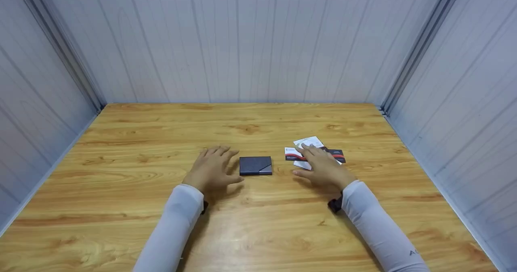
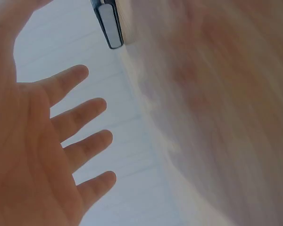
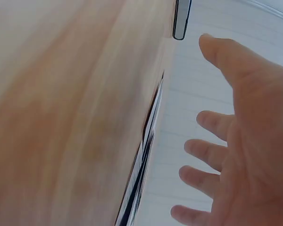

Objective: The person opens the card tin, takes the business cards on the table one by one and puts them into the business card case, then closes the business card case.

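A dark grey card case (image 1: 255, 165) with a silvery corner lies flat on the wooden table between the two hands. Just left of it, my left hand (image 1: 213, 168) hovers with spread fingers and an empty palm, thumb towards the case. In the left wrist view the end of the card case (image 2: 111, 26) shows beyond the fingers. Several business cards (image 1: 310, 143), white and black with red bands, lie in an overlapping pile to the right. Over that pile my right hand (image 1: 321, 169) hovers, fingers apart, holding nothing; it hides part of the cards. Edge-on, the cards (image 3: 140, 162) appear in the right wrist view.
The wood-grain table (image 1: 250, 223) meets a pale panelled back wall (image 1: 242, 42) and side walls at left and right. Both forearms wear light sleeves (image 1: 173, 227), with a dark strap at each wrist.
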A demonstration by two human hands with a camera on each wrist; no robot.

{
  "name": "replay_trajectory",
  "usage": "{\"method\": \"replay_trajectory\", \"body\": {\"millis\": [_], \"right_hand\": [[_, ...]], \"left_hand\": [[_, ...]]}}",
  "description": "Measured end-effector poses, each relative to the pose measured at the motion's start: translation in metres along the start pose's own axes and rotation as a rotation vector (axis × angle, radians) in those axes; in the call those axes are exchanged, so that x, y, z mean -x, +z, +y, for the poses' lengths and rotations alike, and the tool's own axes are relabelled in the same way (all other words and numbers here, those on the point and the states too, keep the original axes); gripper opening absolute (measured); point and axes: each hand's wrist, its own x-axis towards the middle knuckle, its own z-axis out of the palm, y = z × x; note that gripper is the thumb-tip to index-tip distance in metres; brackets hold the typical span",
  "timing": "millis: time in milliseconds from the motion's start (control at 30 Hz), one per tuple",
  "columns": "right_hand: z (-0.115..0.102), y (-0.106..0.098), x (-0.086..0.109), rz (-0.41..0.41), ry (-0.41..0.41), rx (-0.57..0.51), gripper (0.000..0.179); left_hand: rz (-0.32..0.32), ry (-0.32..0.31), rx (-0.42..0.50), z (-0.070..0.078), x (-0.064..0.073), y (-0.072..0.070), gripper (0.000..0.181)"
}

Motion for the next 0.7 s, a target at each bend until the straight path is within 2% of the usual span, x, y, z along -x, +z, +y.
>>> {"method": "replay_trajectory", "body": {"millis": [200, 367, 700], "right_hand": [[-0.006, 0.002, -0.006, -0.006, -0.071, -0.025, 0.087], [-0.015, 0.006, -0.013, -0.044, -0.118, -0.078, 0.085], [-0.030, 0.011, -0.034, -0.122, -0.122, -0.165, 0.082]], "left_hand": [[0.013, 0.047, -0.028, 0.006, -0.008, 0.002, 0.088], [0.007, 0.065, -0.010, 0.011, -0.011, 0.004, 0.086], [-0.011, 0.110, -0.030, 0.018, -0.022, 0.006, 0.079]]}}
